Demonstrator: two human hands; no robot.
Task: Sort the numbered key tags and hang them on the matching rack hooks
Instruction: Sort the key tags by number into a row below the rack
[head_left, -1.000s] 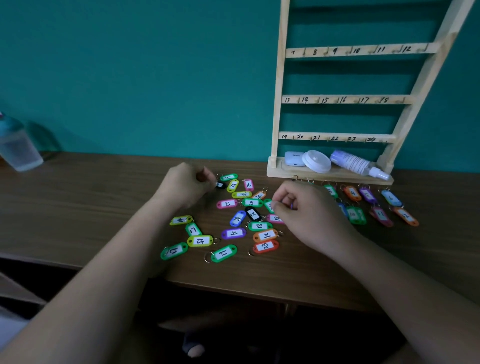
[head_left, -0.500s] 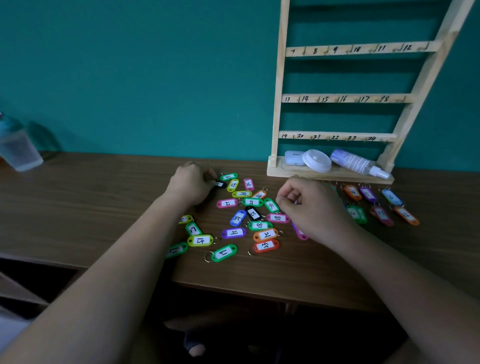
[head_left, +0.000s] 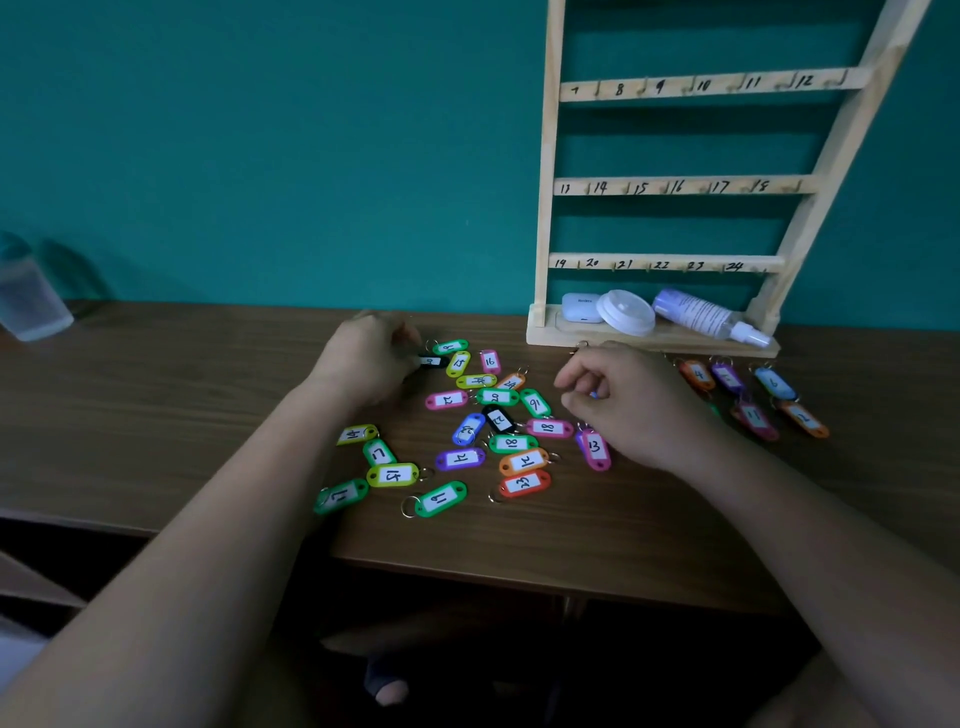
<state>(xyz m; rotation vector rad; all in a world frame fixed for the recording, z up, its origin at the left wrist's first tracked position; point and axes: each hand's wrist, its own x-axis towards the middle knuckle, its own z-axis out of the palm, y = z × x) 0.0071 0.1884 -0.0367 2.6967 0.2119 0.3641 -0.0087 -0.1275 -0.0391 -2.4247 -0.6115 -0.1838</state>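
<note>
Hovering right hand (head_left: 641, 410), fingers (head_left: 574, 376) curled over key tags (head_left: 511, 442)

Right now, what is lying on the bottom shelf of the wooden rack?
A small white case, a round white lid and a spray bottle lying on its side. What is behind them on the shelf is covered.

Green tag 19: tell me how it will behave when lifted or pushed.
The green tag 19 looks small, flat and plastic: probably light and stiff. Lying flat on the table, it should slide, not roll. Lifted by its ring, it would likely dangle.
</note>
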